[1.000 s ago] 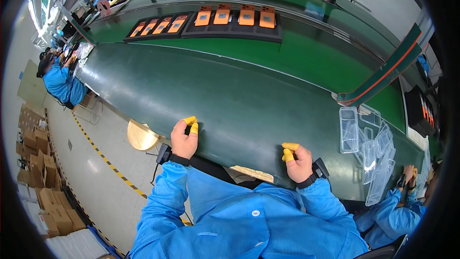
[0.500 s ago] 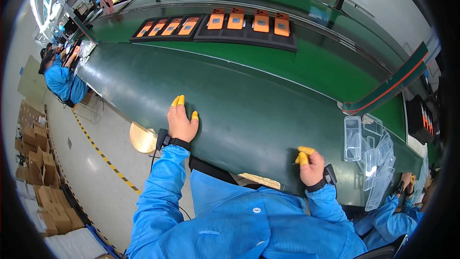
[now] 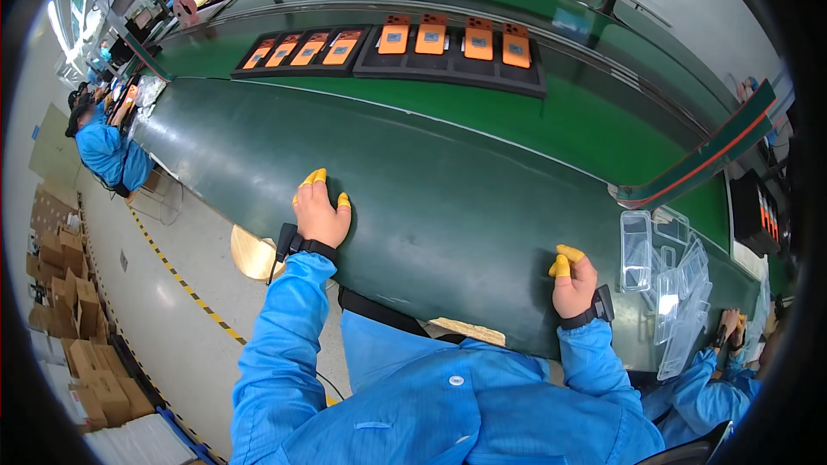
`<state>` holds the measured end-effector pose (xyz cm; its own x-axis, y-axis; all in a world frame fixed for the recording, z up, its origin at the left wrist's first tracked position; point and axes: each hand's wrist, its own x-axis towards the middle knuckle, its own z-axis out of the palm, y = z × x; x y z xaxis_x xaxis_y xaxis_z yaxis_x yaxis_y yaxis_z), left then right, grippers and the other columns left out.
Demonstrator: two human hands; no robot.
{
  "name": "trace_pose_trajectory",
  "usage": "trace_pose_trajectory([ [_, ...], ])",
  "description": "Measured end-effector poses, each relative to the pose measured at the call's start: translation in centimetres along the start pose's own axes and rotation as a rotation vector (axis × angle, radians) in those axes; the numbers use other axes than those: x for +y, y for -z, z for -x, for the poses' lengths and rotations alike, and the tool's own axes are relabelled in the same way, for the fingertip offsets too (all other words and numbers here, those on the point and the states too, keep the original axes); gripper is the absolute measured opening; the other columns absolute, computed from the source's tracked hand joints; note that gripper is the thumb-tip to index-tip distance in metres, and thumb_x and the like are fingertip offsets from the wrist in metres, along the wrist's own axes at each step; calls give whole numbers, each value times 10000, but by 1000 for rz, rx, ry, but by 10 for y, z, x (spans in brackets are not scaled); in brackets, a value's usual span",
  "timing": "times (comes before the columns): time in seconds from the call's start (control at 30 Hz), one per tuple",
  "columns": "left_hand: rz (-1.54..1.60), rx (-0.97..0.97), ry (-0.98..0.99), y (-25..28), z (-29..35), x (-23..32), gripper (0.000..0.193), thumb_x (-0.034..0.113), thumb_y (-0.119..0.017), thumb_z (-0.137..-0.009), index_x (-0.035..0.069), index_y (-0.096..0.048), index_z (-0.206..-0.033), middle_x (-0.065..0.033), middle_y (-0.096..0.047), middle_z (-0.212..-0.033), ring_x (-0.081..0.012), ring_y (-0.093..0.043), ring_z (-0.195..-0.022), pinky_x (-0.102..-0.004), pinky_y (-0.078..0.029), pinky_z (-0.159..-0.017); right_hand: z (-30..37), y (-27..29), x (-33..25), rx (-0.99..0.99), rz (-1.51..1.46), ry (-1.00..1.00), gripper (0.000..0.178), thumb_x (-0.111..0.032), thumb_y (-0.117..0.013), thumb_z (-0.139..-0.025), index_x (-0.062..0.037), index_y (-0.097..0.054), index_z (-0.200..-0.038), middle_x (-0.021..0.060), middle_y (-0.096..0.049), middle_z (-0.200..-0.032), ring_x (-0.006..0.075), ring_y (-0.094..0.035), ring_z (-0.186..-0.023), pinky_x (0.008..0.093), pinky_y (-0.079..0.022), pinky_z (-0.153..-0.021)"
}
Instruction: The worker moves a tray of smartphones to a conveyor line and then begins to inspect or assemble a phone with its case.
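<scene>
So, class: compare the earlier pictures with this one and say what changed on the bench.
The two black trays of orange phones slid rightward along the green belt. The left hand reached forward, flat on the dark bench; the right hand drew back right, fist-like. Nothing grasped. The clear cases stayed put.

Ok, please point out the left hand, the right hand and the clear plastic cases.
left hand (image 3: pixel 320 217), head view, on its back.
right hand (image 3: pixel 575 282), head view, on its back.
clear plastic cases (image 3: pixel 636 250), head view, on the leftmost case.
</scene>
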<state>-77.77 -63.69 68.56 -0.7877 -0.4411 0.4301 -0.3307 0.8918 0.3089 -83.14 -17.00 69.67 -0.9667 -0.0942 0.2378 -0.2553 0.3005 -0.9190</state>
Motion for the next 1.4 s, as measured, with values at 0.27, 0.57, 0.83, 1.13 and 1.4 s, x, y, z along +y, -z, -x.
trace_pose_trajectory([
  [0.27, -16, -63, -83, 0, -7, -2, 502, 138, -678, -843, -25, -561, -1303, -232, -587, -1241, -414, -529, -1193, -509, -422, -1022, -5, -5, -6, -50, 0, -47, 167, -9, -620, -951, 3, -691, -1102, 35, -676, -807, 87, -622, -686, 243, -505, -632],
  [0.57, 12, -63, -52, -3, -6, -7, 520, 191, -692, -836, 0, -567, -1304, -212, -597, -1217, -395, -526, -1204, -519, -421, -1025, -6, -7, -6, -49, -15, -57, 174, 1, -605, -952, 6, -689, -1105, 34, -679, -818, 86, -624, -689, 243, -506, -629],
  [0.83, 32, -34, -50, -2, -8, -13, 460, 181, -690, -841, 4, -597, -1255, -212, -614, -1196, -392, -547, -1176, -506, -433, -1014, -6, -10, -8, -38, -68, -60, 175, -4, -604, -956, 1, -688, -1110, 23, -670, -808, 80, -615, -685, 240, -497, -618],
  [1.13, 35, -41, -37, 1, -9, -14, 413, 176, -695, -836, 11, -619, -1206, -209, -624, -1173, -393, -559, -1157, -505, -441, -1007, -6, -12, -13, -42, -81, -62, 177, -4, -607, -954, 1, -688, -1111, 21, -670, -807, 80, -617, -694, 240, -497, -624],
  [1.4, 43, -39, -53, 3, -10, -16, 402, 165, -698, -817, 11, -625, -1181, -212, -626, -1163, -398, -560, -1149, -506, -446, -1002, -6, -13, -13, -51, -101, -72, 181, 0, -612, -951, 1, -690, -1114, 23, -677, -822, 81, -621, -701, 241, -506, -637],
])
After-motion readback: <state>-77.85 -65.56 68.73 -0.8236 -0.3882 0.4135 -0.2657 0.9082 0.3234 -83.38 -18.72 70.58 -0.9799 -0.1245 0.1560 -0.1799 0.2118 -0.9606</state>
